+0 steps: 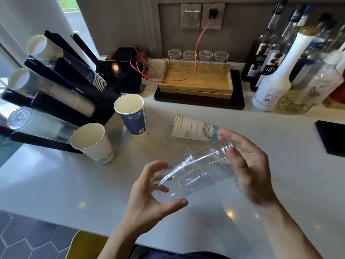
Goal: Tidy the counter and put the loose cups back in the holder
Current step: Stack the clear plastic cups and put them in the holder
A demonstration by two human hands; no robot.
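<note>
Both hands hold clear plastic cups (197, 169) nested into each other above the white counter (56, 187). My left hand (149, 199) curls round the wide rim end. My right hand (250, 169) grips the narrow base end. A white paper cup (93, 144) and a tall blue paper cup (132, 118) stand upright near the black cup holder (112, 101). A short stack of white paper cups (194, 130) lies on its side behind my hands. The holder's slots carry rows of paper cups and clear cups (37, 126).
A wooden tray (196, 85) with upturned glasses sits on a black tray at the back, crossed by a red cable (197, 53). Bottles (276, 77) crowd the back right. A black mat (330, 137) lies at the right edge.
</note>
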